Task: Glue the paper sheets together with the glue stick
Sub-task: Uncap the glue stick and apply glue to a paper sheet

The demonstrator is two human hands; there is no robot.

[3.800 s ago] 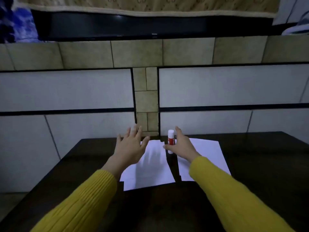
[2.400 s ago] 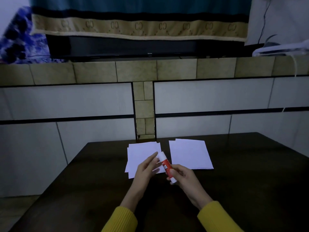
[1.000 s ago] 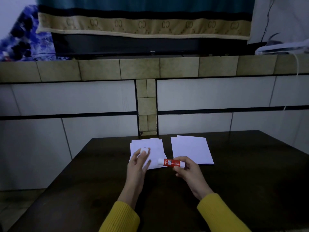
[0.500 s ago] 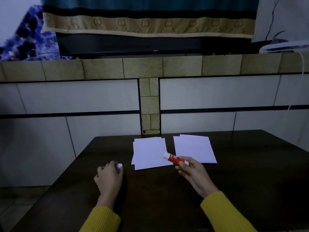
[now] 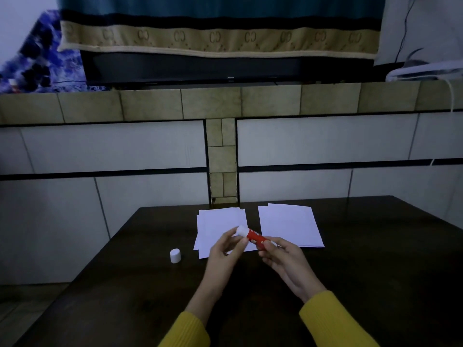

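Glue stick (image 5: 253, 237), red-bodied with a white end, is held in the air just above the dark worktop (image 5: 375, 271), lying nearly level and slanting from upper left down to lower right. Its lower right end sits in the grip of the right hand (image 5: 284, 260), whose fingers curl round the red barrel so that only a short white tip shows past them. Its white upper left end is pinched by the left hand (image 5: 226, 249), thumb on one side and fingers on the other, so the stick bridges the gap between the two hands. Whether that white end is bare glue or part of the tube cannot be told in the dim light. Behind the stick, flat on the worktop, lies the left stack of paper sheets (image 5: 218, 226), its edges a little fanned; the left hand and the stick's white end overlap its near right corner in the view. Just beside it to the right, with a narrow strip of dark worktop between them, lies the right stack of paper sheets (image 5: 288, 225), untouched by either hand. Left of the left stack, well apart from both hands, the white cap (image 5: 175, 255) stands upright on the worktop. Both forearms wear yellow knitted sleeves (image 5: 333, 319). Beyond the far edge of the worktop rises a tiled wall (image 5: 325, 141) topped by a ledge, with patterned cloth (image 5: 218, 37) hanging above it.
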